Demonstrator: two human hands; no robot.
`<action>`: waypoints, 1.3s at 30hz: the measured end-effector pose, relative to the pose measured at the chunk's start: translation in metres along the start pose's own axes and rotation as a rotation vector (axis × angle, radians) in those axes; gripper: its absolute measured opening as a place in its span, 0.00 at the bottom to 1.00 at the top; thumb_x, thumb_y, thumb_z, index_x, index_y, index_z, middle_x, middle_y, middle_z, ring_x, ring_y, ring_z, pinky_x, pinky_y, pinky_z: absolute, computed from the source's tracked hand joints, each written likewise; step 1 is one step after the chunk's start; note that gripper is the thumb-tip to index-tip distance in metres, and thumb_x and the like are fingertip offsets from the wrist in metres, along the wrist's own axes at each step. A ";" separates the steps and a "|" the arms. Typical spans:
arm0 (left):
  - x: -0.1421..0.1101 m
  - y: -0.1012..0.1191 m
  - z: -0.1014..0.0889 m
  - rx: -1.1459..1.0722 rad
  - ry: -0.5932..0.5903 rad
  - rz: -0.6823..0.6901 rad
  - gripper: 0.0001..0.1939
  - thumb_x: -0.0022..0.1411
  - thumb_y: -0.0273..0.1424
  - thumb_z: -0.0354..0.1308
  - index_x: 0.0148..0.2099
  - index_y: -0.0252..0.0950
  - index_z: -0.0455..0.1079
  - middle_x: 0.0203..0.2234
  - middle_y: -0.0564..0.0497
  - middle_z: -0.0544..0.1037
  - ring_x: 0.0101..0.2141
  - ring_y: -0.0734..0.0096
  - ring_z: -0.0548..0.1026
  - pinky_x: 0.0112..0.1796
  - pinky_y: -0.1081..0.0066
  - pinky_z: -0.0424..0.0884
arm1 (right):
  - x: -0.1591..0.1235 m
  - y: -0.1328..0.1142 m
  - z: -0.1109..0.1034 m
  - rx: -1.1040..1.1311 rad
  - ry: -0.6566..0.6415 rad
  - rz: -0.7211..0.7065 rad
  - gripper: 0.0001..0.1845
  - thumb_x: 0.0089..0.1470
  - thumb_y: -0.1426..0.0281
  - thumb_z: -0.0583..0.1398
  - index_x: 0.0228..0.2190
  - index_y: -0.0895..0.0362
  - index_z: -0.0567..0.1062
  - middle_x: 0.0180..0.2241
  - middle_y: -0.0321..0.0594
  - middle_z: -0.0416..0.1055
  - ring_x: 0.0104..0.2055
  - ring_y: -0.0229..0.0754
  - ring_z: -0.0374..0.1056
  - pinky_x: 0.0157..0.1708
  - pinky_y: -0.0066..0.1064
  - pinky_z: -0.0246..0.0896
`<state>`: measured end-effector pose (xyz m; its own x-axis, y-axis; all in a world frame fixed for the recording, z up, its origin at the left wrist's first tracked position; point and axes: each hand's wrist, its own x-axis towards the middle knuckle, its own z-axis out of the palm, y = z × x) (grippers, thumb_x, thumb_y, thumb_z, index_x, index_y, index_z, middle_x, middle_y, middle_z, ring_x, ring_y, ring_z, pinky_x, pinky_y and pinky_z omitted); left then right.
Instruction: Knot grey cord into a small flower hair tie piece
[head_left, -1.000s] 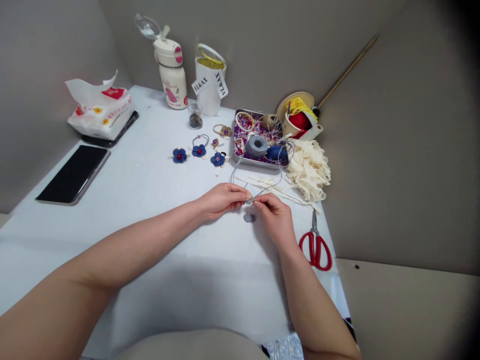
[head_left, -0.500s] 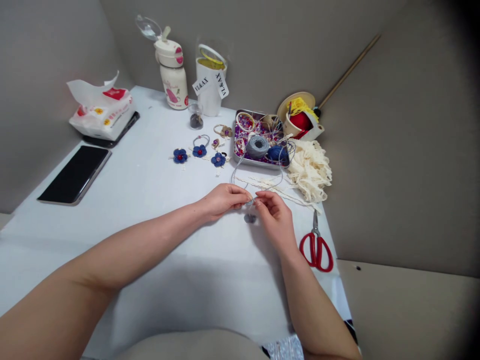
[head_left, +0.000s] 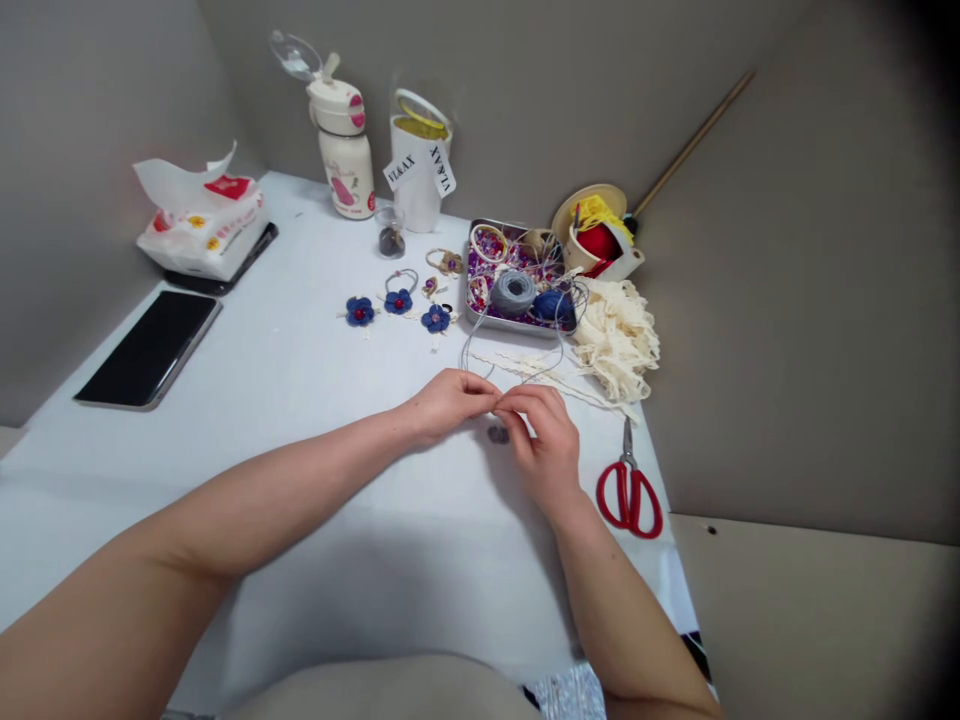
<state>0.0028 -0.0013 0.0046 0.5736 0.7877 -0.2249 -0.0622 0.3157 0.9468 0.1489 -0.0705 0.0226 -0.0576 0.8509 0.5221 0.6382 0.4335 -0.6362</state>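
Note:
Both of my hands meet over the white table, fingertips touching. My left hand (head_left: 452,403) pinches grey cord (head_left: 466,350), which loops up toward the tray. My right hand (head_left: 541,430) is closed in a pinch at the same spot; its fingers hide most of the cord between them. A small dark grey piece (head_left: 498,434) shows just below the fingertips, partly behind my right hand. The grey cord spool (head_left: 514,291) sits in a metal tray (head_left: 517,326) with beads and a blue yarn ball (head_left: 553,306).
Red-handled scissors (head_left: 628,495) lie right of my right hand, below cream lace (head_left: 616,340). Blue fabric flowers (head_left: 360,311) lie left of the tray. A bottle (head_left: 346,165), a white cup (head_left: 418,190) and a tub of yarn (head_left: 596,245) stand behind. A phone (head_left: 150,348) and tissues (head_left: 206,225) lie left.
My right hand has shifted slightly left, bringing its fingertips against those of my left hand and covering the cord between them. My left hand has hardly moved.

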 end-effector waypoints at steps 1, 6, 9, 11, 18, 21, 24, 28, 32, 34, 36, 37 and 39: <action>0.000 0.000 0.000 0.019 0.000 0.000 0.09 0.48 0.32 0.63 0.30 0.31 0.76 0.25 0.49 0.76 0.27 0.74 0.70 0.32 0.72 0.64 | 0.000 -0.004 -0.002 0.075 0.030 0.044 0.05 0.57 0.74 0.57 0.32 0.53 0.73 0.34 0.40 0.72 0.40 0.43 0.67 0.41 0.40 0.63; -0.002 0.001 -0.002 0.221 0.012 0.001 0.11 0.50 0.34 0.61 0.33 0.31 0.78 0.30 0.46 0.79 0.30 0.70 0.73 0.33 0.70 0.66 | -0.005 -0.026 -0.017 0.471 0.236 0.323 0.03 0.58 0.71 0.57 0.32 0.54 0.68 0.35 0.40 0.75 0.38 0.43 0.72 0.41 0.42 0.66; -0.003 0.002 -0.003 0.312 -0.006 0.013 0.12 0.51 0.34 0.60 0.33 0.31 0.78 0.30 0.46 0.80 0.30 0.70 0.73 0.32 0.70 0.66 | -0.011 -0.036 -0.026 0.561 0.262 0.384 0.03 0.59 0.70 0.57 0.32 0.54 0.66 0.29 0.37 0.75 0.32 0.42 0.73 0.38 0.43 0.69; -0.004 0.003 -0.003 0.363 -0.016 0.024 0.11 0.52 0.34 0.59 0.33 0.32 0.78 0.29 0.47 0.80 0.29 0.69 0.73 0.32 0.70 0.66 | -0.014 -0.042 -0.032 0.568 0.289 0.372 0.03 0.58 0.71 0.57 0.31 0.54 0.66 0.27 0.36 0.74 0.30 0.40 0.72 0.37 0.43 0.70; -0.004 0.003 -0.002 0.473 -0.024 0.071 0.10 0.52 0.33 0.60 0.32 0.33 0.78 0.28 0.47 0.80 0.30 0.68 0.74 0.32 0.70 0.67 | -0.017 -0.070 -0.052 0.622 0.365 0.268 0.05 0.59 0.75 0.56 0.32 0.54 0.69 0.24 0.34 0.72 0.26 0.38 0.69 0.35 0.42 0.71; -0.003 0.001 -0.003 0.489 -0.029 0.077 0.10 0.53 0.34 0.59 0.32 0.34 0.78 0.28 0.47 0.80 0.30 0.69 0.74 0.32 0.71 0.66 | -0.019 -0.080 -0.057 0.641 0.378 0.253 0.05 0.59 0.75 0.56 0.33 0.53 0.69 0.23 0.34 0.71 0.25 0.38 0.68 0.34 0.41 0.71; -0.002 0.000 -0.004 0.492 -0.031 0.090 0.09 0.53 0.33 0.59 0.32 0.34 0.78 0.28 0.48 0.80 0.30 0.69 0.74 0.32 0.71 0.66 | -0.018 -0.082 -0.059 0.632 0.385 0.239 0.05 0.59 0.75 0.56 0.32 0.53 0.70 0.22 0.33 0.70 0.24 0.38 0.67 0.33 0.40 0.71; -0.002 0.002 -0.004 0.465 -0.026 0.085 0.09 0.53 0.32 0.59 0.32 0.33 0.78 0.29 0.47 0.80 0.31 0.68 0.75 0.33 0.71 0.66 | -0.008 -0.065 -0.060 0.601 0.410 0.271 0.03 0.58 0.73 0.58 0.31 0.54 0.69 0.21 0.32 0.68 0.21 0.35 0.63 0.26 0.32 0.65; -0.003 0.007 -0.005 0.423 -0.013 0.047 0.09 0.53 0.32 0.59 0.32 0.32 0.78 0.30 0.46 0.80 0.31 0.68 0.75 0.34 0.70 0.67 | 0.006 -0.031 -0.059 0.328 0.418 0.348 0.02 0.57 0.69 0.59 0.33 0.54 0.70 0.23 0.32 0.64 0.23 0.34 0.60 0.23 0.27 0.57; -0.003 0.007 -0.005 0.416 -0.004 0.041 0.10 0.53 0.33 0.59 0.32 0.32 0.78 0.30 0.45 0.80 0.31 0.68 0.74 0.34 0.70 0.67 | 0.009 -0.016 -0.054 0.073 0.248 0.330 0.04 0.57 0.68 0.58 0.36 0.53 0.73 0.29 0.36 0.69 0.30 0.38 0.65 0.30 0.30 0.61; -0.002 0.007 -0.006 0.414 0.003 0.041 0.11 0.53 0.34 0.59 0.33 0.32 0.78 0.30 0.45 0.80 0.31 0.68 0.74 0.33 0.71 0.67 | 0.008 -0.003 -0.044 -0.065 0.035 0.242 0.07 0.58 0.70 0.56 0.38 0.52 0.73 0.33 0.38 0.72 0.35 0.40 0.68 0.36 0.34 0.62; -0.002 0.007 -0.006 0.413 0.007 0.040 0.11 0.53 0.34 0.59 0.32 0.32 0.78 0.30 0.46 0.80 0.30 0.68 0.74 0.33 0.71 0.67 | 0.006 0.001 -0.038 -0.101 -0.023 0.190 0.09 0.59 0.70 0.55 0.39 0.52 0.73 0.35 0.39 0.73 0.35 0.41 0.69 0.38 0.35 0.63; -0.001 0.008 -0.007 0.403 0.020 0.040 0.11 0.52 0.34 0.59 0.32 0.32 0.78 0.29 0.46 0.80 0.30 0.69 0.74 0.33 0.71 0.67 | 0.002 0.006 -0.027 -0.148 -0.060 0.155 0.08 0.59 0.71 0.54 0.39 0.52 0.73 0.35 0.39 0.74 0.35 0.42 0.69 0.38 0.35 0.63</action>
<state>-0.0035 0.0040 0.0106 0.5610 0.8064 -0.1870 0.2437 0.0550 0.9683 0.1729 -0.0743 0.0351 0.0071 0.9221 0.3868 0.7487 0.2515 -0.6133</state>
